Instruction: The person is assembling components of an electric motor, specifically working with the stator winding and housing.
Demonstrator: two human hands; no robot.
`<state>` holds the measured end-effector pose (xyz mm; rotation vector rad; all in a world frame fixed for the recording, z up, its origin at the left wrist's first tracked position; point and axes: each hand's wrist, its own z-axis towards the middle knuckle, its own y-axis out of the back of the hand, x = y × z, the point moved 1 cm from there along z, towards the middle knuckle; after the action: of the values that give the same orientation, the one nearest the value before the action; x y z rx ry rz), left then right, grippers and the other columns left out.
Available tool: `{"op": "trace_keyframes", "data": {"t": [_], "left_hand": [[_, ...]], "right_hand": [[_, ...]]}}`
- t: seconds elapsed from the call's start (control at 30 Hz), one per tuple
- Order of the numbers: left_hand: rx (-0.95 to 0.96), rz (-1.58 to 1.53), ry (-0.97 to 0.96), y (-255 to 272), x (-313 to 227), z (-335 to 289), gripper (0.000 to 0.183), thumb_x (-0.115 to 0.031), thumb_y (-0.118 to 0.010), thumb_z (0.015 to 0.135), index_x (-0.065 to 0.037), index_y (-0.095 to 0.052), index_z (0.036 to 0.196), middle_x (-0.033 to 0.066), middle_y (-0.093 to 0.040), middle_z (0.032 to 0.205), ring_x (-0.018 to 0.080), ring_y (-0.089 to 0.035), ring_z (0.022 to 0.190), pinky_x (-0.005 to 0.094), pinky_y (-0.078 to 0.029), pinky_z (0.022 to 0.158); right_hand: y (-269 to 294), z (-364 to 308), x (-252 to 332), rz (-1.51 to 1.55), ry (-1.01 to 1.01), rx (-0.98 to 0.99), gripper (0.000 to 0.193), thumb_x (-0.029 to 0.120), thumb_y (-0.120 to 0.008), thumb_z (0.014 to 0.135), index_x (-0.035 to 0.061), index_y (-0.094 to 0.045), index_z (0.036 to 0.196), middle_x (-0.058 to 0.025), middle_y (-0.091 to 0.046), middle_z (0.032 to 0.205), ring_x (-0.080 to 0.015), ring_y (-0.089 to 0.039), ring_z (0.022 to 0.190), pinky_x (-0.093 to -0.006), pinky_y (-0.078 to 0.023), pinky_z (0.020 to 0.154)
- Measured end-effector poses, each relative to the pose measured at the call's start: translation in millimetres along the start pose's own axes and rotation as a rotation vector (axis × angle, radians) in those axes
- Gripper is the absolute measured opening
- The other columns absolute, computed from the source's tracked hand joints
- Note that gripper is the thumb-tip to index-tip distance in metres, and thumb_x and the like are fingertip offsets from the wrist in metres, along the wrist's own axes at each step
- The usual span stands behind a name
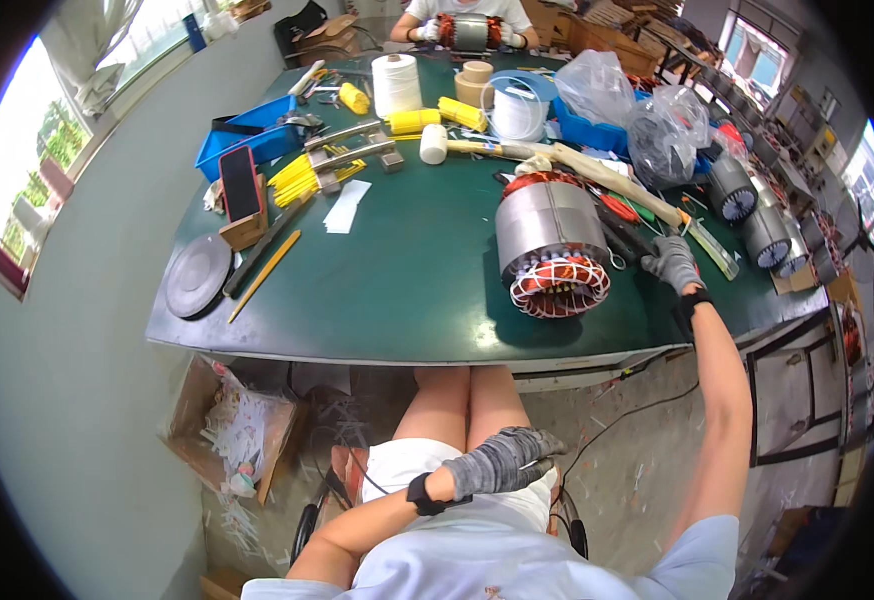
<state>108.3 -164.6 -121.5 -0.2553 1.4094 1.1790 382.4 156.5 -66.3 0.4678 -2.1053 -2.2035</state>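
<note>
With the gloved left hand point(502, 462) resting loosely in the lap holding nothing and the right hand point(673, 263) seemingly closing on a tool beside the motor stator point(549, 243) on the green table point(397, 300), nearby scissors point(625, 212) could snag that reach.

The motor stator point(549, 240) stands right of the frame's centre on the green worktop point(407, 290), a grey steel cylinder lying tilted with one end toward the viewer. Copper windings show at both ends; the near end is laced with white cord over red-orange coils, forming a ring. Just right of it, at the worktop's right edge, a long pale flat stick point(709, 248) lies slantwise under the gloved right hand point(673, 262), beside dark hand tools point(625, 240).
</note>
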Motion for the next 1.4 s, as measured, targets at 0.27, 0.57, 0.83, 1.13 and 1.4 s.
{"op": "trace_keyframes", "data": {"t": [0.27,0.57,0.83,1.13,1.4], "left_hand": [[-0.154,-0.419,-0.178,118.2,-37.3,32.4,0.037,-0.017,-0.046,0.09,-0.004,-0.04,0.124,0.0107,-0.05,0.114,0.0195,-0.049,0.106,0.0318,-0.039,0.09],[-0.804,-0.946,-0.075,196.2,-23.0,103.6,0.048,-0.021,-0.057,0.083,-0.004,-0.033,0.12,0.0111,-0.051,0.1,0.0166,-0.056,0.082,0.0314,-0.05,0.072],[-0.737,-1.156,0.214,267.5,101.4,78.5,0.025,-0.019,-0.056,0.081,-0.002,-0.045,0.096,0.0086,-0.054,0.078,0.0148,-0.055,0.061,0.0298,-0.05,0.055],[-0.671,-1.254,0.459,237.4,142.5,79.2,0.028,-0.024,-0.054,0.084,-0.007,-0.043,0.103,0.0074,-0.055,0.078,0.02,-0.058,0.062,0.0325,-0.051,0.056],[-0.77,-1.337,0.342,224.1,152.5,89.4,0.027,-0.024,-0.052,0.086,-0.007,-0.038,0.101,0.0076,-0.053,0.079,0.017,-0.057,0.063,0.0326,-0.052,0.058]], "right_hand": [[98.9,-49.4,-8.3,1.311,-0.156,0.071,0.019,0.031,-0.054,0.085,0.0125,-0.051,0.085,0.0032,-0.046,0.062,-0.0055,-0.045,0.049,-0.0183,-0.034,0.042],[193.0,-110.9,166.4,0.988,0.739,0.508,0.039,0.029,-0.05,0.089,-0.0005,-0.049,0.115,-0.0083,-0.051,0.1,-0.0141,-0.052,0.093,-0.028,-0.04,0.083],[176.4,51.8,89.8,0.792,0.197,0.268,0.031,0.031,-0.048,0.09,0.0042,-0.055,0.104,-0.0021,-0.053,0.09,-0.0091,-0.052,0.08,-0.0247,-0.044,0.072],[147.2,260.9,192.5,-0.02,1.129,0.139,0.035,0.009,-0.063,0.066,0.0058,-0.057,0.1,-0.0137,-0.058,0.1,-0.0288,-0.056,0.092,-0.0322,-0.048,0.076],[61.2,282.0,312.3,-0.376,0.606,0.268,0.034,0.03,-0.067,0.069,0.0037,-0.062,0.09,-0.0137,-0.061,0.073,-0.0291,-0.061,0.073,-0.0379,-0.048,0.065]]}}
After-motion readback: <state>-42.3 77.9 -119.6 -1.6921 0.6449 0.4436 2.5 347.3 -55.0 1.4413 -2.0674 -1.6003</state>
